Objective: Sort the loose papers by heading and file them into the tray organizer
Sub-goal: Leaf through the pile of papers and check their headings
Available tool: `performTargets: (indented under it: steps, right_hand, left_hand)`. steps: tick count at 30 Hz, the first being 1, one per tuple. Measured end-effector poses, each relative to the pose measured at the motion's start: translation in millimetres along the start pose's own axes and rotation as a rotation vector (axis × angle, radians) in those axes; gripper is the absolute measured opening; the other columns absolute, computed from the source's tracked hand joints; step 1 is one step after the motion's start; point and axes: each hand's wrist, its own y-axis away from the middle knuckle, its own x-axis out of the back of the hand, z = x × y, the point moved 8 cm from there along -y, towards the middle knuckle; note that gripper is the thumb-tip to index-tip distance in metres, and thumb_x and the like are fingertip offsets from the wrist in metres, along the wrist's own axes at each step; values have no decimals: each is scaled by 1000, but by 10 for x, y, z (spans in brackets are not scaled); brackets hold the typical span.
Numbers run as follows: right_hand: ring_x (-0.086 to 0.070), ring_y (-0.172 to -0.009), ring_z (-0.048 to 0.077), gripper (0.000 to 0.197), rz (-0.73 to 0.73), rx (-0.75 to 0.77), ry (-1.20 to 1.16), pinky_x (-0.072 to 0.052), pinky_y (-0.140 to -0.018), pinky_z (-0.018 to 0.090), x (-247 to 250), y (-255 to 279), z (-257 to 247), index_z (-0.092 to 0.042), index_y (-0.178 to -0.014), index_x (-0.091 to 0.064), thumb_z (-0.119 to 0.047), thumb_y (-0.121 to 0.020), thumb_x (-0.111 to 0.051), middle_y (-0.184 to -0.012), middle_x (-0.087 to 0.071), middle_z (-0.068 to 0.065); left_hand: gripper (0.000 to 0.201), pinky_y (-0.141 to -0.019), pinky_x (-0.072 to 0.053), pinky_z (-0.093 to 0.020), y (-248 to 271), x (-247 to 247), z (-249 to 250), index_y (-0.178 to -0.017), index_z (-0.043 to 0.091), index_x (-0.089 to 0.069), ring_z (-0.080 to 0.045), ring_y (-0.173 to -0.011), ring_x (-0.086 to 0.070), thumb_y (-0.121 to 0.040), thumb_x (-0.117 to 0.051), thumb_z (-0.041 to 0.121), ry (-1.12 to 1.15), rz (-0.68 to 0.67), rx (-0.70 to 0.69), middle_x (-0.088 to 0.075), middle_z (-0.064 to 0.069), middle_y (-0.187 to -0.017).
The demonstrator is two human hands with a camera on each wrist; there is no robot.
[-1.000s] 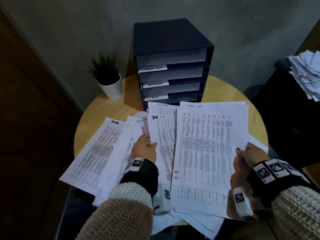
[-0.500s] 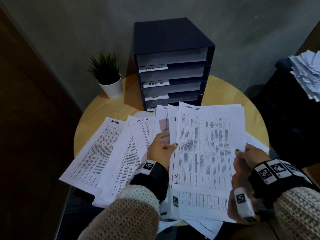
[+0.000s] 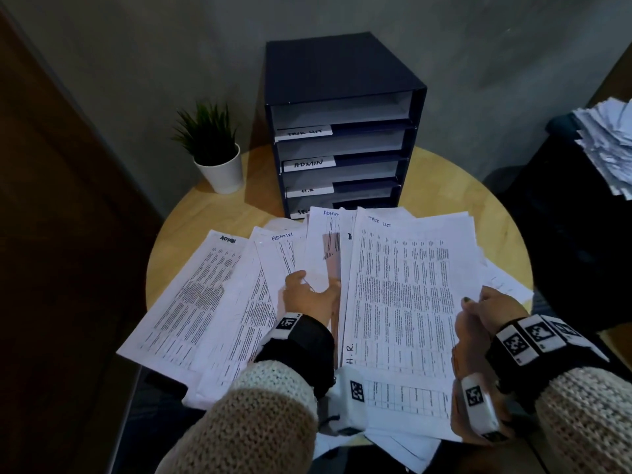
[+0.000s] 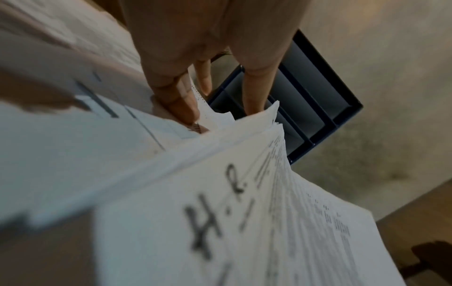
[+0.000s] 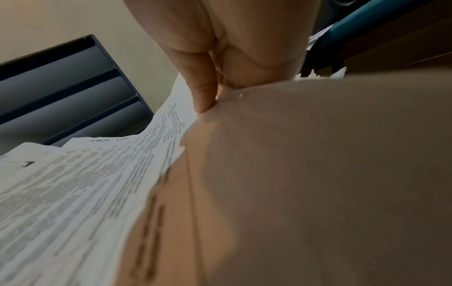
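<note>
Your left hand (image 3: 309, 295) lay low over the fanned papers, fingers and thumb pinching an "ADMIN"-headed sheet (image 3: 321, 248) near its lower part; in the left wrist view the fingers (image 4: 178, 96) were tucked among the sheet edges. Your right hand (image 3: 492, 306) gripped the right edge of the thick stack (image 3: 407, 302) headed "TASK LIST", thumb on top, as the right wrist view confirmed with the thumb (image 5: 203, 85) pressed on the paper edge. The stack was raised and tilted toward you, with a sheet marked "H.R." (image 3: 349, 354) showing at its lower left edge. Two more ADMIN-headed sheets (image 3: 191, 302) were spread on the round wooden tabletop (image 3: 444, 186) to the left, overhanging its near edge.

Behind the papers stood the dark blue tray organizer (image 3: 342, 131), its slots labelled TASK LIST, ADMIN and H.R. from the top; the lowest label was partly hidden by the raised sheets. A potted plant (image 3: 213, 148) in a white pot stood to its left on the tabletop. A separate heap of white papers (image 3: 605, 145) lay on dark furniture at far right, well apart from the tabletop.
</note>
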Motion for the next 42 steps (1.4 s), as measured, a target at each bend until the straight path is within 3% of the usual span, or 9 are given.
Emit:
performTargets:
  steps: [4,7,11,16,21,27,34,38,42]
  right_hand:
    - [-43,-81,24,39,3,-5,-15,-28,-71,30,-10,6,6,-10,-64,-30,-21,-97,-47,-65,-37,7]
    - [-42,-84,24,38,0,-7,-31,-28,-72,30,-14,21,2,-11,-64,-29,-20,-97,-47,-65,-36,7]
    - [-42,-81,24,38,8,7,-72,-28,-71,32,-17,26,-12,-10,-64,-29,-19,-96,-48,-65,-37,9]
    - [-41,-75,24,38,47,43,-116,-28,-69,32,-20,37,-59,-10,-64,-28,-16,-94,-50,-65,-36,11]
    - [-41,-70,24,37,95,66,-126,-29,-65,31,-22,33,-95,-11,-63,-29,-14,-92,-52,-67,-38,14]
    - [-38,-65,23,37,121,97,-80,-26,-57,31,-44,69,-185,-12,-61,-29,-11,-89,-53,-60,-33,10]
    - [-38,-73,24,38,55,95,-26,-27,-63,31,-77,143,-261,-9,-61,-26,-8,-93,-47,-62,-29,9]
    - [-40,-68,24,40,62,155,-105,-33,-66,28,-57,162,-278,-10,-59,-29,-5,-93,-50,-60,-31,9]
    - [-40,-60,22,36,89,131,-200,-30,-67,28,-47,124,-214,-12,-60,-34,-12,-91,-52,-61,-37,8]
  left_hand:
    - [81,-79,-53,-30,-40,-64,-160,-142,12,-25,-28,-98,-62,-77,-74,6,236,-19,171,-58,-17,-122]
    - [78,-44,-47,-18,-42,-117,-215,-144,11,-24,-20,-63,-56,-81,-69,1,348,-74,239,-64,-19,-99]
    - [19,-42,-39,-16,-45,-153,-142,-104,13,-62,-8,-42,-47,-86,-63,9,138,-152,117,-58,-5,-63]
    - [17,-78,-56,-40,-77,-98,-84,-72,17,-58,-25,-73,-61,-89,-58,13,-74,-74,-32,-65,-1,-75]
    - [6,-67,-43,-27,-36,335,371,-94,13,-43,-25,-80,-59,-99,-41,11,-70,189,-209,-65,-11,-99]
    - [13,-56,-24,-24,205,959,980,-101,11,-49,-18,-71,-46,-101,-39,19,-32,446,-483,-54,4,-80]
    - [22,-70,-44,-19,527,982,1421,-87,35,-49,-4,-82,-57,-96,-48,14,288,155,-797,-60,14,-86]
    - [18,-96,-30,-7,402,759,1116,-86,27,-58,-1,-136,-29,-92,-55,10,73,-16,-723,-42,27,-136]
    - [32,-91,-38,-5,97,848,501,-89,13,-64,-3,-128,-30,-87,-48,-14,60,24,-451,-31,6,-141]
